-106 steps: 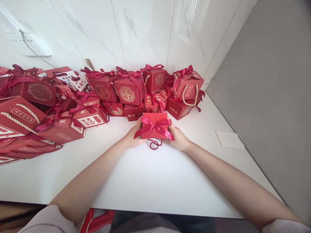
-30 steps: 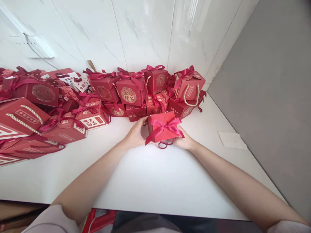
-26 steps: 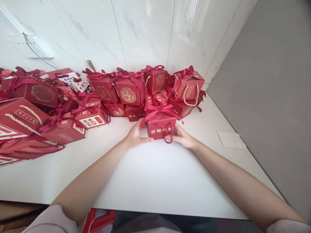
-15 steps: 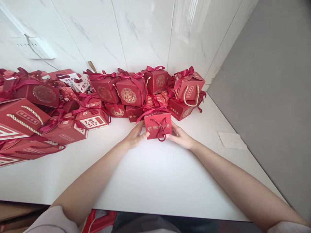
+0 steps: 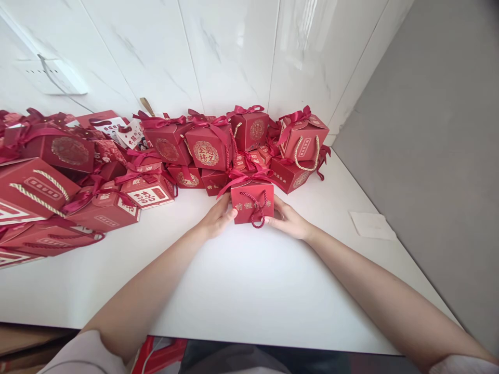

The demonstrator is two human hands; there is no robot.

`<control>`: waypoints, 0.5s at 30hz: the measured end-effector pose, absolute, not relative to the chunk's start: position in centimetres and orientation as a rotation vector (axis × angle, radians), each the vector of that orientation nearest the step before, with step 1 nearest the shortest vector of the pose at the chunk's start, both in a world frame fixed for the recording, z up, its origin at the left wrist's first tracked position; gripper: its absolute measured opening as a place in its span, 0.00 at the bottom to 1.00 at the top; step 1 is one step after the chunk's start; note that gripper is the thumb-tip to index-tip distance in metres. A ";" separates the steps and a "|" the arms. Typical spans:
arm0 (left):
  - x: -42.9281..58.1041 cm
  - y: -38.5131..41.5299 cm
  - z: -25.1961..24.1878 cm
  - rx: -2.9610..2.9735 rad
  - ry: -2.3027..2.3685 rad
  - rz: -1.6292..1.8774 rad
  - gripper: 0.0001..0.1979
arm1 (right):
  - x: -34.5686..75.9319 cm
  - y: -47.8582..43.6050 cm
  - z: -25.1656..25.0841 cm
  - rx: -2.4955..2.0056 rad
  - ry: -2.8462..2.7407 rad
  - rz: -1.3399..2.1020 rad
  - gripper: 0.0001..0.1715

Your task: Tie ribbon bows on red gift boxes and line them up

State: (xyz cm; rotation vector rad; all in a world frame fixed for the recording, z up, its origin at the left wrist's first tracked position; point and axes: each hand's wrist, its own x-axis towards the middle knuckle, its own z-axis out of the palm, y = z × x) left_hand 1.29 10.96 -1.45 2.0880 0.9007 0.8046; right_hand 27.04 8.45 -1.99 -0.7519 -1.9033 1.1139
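A red gift box [image 5: 249,195] with gold characters, a twisted red cord handle and a ribbon bow on top stands upright on the white table [image 5: 249,291]. Around its left side my left hand [image 5: 219,217] is closed, thumb at the front edge. My right hand [image 5: 289,219] grips the opposite side, its thumb at the lower front corner near the cord. The fingers behind the box are partly hidden. Just behind it are more red boxes, among them one with a round gold emblem [image 5: 207,150].
Red ribboned boxes [image 5: 97,208] are piled along the left and against the tiled wall [image 5: 234,52]. Two stacked boxes [image 5: 302,140] stand at the back right. A white paper slip [image 5: 372,225] lies near the right table edge. A socket panel [image 5: 54,77] with a cable is on the wall.
The held gift box has shifted very slightly to the left between my hands. Both hands keep nearly the same place, and the other boxes stay put.
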 end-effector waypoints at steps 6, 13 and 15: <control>1.4 11.0 -1.6 2.061 0.887 0.833 0.41 | 27.1 8.4 -2.1 -0.754 -1.910 1.104 0.41; 1.4 11.0 -1.7 2.062 0.903 0.850 0.41 | 27.1 8.5 -2.1 -0.753 -1.904 1.115 0.40; 1.4 11.0 -1.6 2.059 0.900 0.849 0.41 | 27.0 8.5 -2.1 -0.751 -1.904 1.113 0.39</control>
